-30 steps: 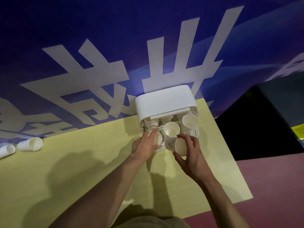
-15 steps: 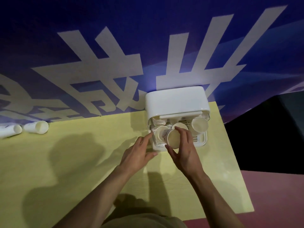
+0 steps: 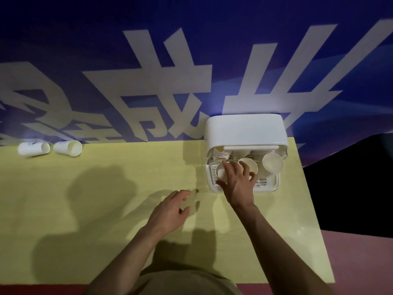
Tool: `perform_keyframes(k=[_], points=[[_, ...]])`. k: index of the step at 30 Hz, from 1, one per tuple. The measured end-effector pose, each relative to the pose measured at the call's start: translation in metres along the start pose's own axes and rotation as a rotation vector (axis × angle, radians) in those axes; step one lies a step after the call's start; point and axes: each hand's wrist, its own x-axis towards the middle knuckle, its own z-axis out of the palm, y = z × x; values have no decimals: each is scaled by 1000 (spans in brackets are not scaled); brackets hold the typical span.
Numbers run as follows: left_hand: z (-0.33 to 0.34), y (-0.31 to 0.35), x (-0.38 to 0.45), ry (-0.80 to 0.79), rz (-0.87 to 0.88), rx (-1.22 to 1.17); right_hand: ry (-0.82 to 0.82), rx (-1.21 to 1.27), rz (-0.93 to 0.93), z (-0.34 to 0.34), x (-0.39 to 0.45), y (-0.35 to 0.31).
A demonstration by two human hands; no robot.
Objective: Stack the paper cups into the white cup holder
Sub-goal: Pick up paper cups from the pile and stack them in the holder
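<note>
In the head view, a white plastic cup holder (image 3: 244, 128) with a rounded lid stands at the far right part of a pale yellow table (image 3: 106, 188), against a blue wall banner with large white characters (image 3: 170, 77). Under the lid, the open front shows a slatted white tray (image 3: 265, 184) where several white paper cups stand with their mouths up. One paper cup (image 3: 272, 164) is at the right side of the tray, another cup (image 3: 249, 163) is in the middle, and a third cup (image 3: 221, 172) is at the left.

The right hand (image 3: 238, 182) reaches into the holder. Its fingers are spread and a little bent over the left cup, and the fingertips (image 3: 253, 174) touch the rim of the middle cup. I cannot tell if the hand really clamps a cup or only rests on it.

The left hand (image 3: 170, 211) is above the table, near the holder but apart from it, with relaxed fingers and nothing in it.

Two more white paper cups lie on their sides at the far left edge of the table, one (image 3: 33, 148) just beside the other (image 3: 68, 147).
</note>
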Motion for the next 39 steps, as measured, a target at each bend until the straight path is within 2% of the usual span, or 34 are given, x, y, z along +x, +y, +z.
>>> perform_keyframes(k=[8, 11, 15, 20, 27, 31, 39], points=[[-21, -52, -16, 78, -42, -111, 55, 15, 51, -5, -26, -18], [-38, -82, -23, 130, -63, -171, 62, 61, -7, 2, -45, -46], [-71, -131, -37, 211, -113, -216, 40, 86, -177, 15, -54, -114], [-129, -224, -50, 308, -176, -170, -35, 103, -293, 32, -47, -216], [-237, -399, -33, 499, -312, 13, -139, 62, -398, 69, -22, -334], [-295, -472, -14, 489, -305, 102, -164, 29, -427, 95, 10, -391], [-344, -541, 33, 343, -246, 215, -218, -38, -448, 140, 98, -498]])
